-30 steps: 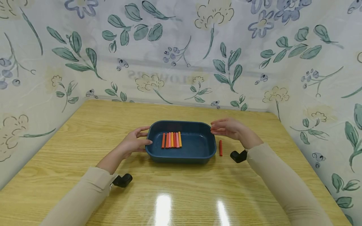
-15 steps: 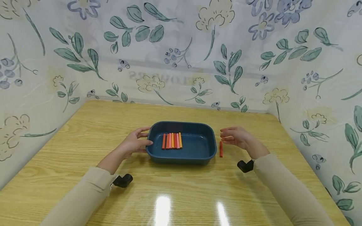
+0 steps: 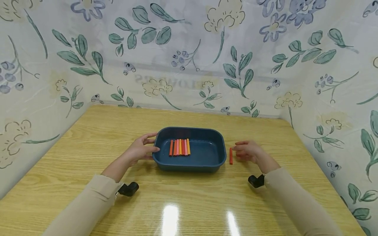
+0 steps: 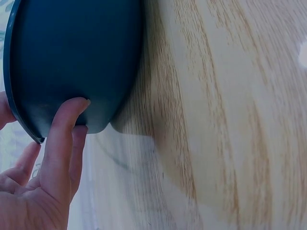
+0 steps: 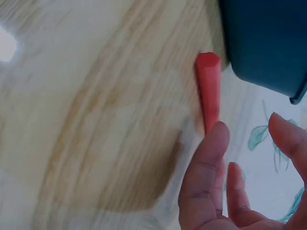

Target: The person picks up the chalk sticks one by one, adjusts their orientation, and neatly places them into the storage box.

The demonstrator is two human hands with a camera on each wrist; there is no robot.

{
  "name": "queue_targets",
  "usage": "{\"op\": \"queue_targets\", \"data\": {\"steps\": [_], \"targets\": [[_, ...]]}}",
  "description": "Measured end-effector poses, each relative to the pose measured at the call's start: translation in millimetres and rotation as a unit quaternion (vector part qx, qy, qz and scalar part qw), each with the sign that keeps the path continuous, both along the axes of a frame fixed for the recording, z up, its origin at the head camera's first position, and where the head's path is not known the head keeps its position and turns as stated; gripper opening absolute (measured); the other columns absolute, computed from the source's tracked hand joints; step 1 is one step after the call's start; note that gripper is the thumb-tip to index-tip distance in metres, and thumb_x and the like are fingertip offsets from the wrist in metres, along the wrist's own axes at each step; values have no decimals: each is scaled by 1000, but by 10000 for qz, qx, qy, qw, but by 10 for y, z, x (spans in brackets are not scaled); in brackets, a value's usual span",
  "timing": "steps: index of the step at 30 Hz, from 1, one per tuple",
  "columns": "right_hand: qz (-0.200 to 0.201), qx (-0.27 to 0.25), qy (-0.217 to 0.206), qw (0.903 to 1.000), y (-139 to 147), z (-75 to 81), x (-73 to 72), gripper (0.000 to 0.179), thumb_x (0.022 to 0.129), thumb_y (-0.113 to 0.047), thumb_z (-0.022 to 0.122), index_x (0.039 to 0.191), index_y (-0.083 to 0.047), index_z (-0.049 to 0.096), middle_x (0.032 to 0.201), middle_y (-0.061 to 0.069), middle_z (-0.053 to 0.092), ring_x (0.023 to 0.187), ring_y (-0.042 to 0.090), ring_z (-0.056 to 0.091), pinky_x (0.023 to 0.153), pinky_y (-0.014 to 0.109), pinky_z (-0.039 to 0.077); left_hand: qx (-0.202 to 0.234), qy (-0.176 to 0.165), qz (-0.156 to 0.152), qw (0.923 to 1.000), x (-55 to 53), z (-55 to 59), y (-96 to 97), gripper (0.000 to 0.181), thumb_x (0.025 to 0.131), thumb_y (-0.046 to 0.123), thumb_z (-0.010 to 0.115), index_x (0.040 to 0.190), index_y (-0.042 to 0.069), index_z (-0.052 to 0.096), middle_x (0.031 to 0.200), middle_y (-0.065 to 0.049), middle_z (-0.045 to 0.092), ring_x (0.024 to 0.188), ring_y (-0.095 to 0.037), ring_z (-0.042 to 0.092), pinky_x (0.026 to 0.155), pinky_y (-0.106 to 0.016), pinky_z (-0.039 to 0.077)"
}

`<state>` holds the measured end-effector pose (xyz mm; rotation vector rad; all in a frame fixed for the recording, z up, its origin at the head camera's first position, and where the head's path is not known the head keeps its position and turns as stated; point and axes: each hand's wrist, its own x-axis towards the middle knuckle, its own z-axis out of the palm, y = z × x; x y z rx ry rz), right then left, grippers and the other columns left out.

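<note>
A dark blue rectangular dish (image 3: pixel 203 153) sits on the table, with a row of several red, orange and pink crayon-like sticks (image 3: pixel 179 147) lying side by side in its left half. My left hand (image 3: pixel 138 149) grips the dish's left end, thumb over the rim and fingers against the outer wall (image 4: pixel 72 57). Just outside the right end lies one red stick (image 3: pixel 231 156), six-sided in the right wrist view. My right hand (image 3: pixel 249 151) is beside it, fingertips close to its far end and holding nothing. In the right wrist view a finger overlaps part of the stick.
The wooden table (image 3: pixel 189 200) runs back to a white floral cloth (image 3: pixel 189 65) that also rises at both sides. A black wrist mount (image 3: pixel 128 189) sticks out at the left cuff, another black mount (image 3: pixel 256 181) at the right cuff.
My right hand has moved from the dish's right rim, rightward and then down toward me, to beside the red stick. My left hand has stayed on the dish; the sticks inside lie as before.
</note>
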<state>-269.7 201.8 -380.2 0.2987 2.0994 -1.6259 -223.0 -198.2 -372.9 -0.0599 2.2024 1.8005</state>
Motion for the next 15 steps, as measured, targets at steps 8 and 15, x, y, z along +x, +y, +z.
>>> {"op": "queue_targets", "data": {"steps": [8, 15], "targets": [[324, 72, -32, 9994, -28, -60, 13, 61, 86, -5, 62, 138, 9, 32, 106, 13, 53, 80, 18, 56, 73, 31, 55, -77, 32, 1, 10000, -11, 1, 2, 70, 89, 2, 61, 147, 10, 25, 143, -27, 28, 111, -41, 53, 77, -42, 54], [684, 217, 15, 9974, -78, -66, 27, 66, 81, 2, 66, 137, 8, 31, 111, 20, 53, 72, 16, 58, 67, 31, 56, -106, 20, -2, 9999, -5, 11, 5, 69, 89, 2, 60, 148, 10, 24, 143, -27, 28, 112, -41, 51, 76, -42, 54]]}}
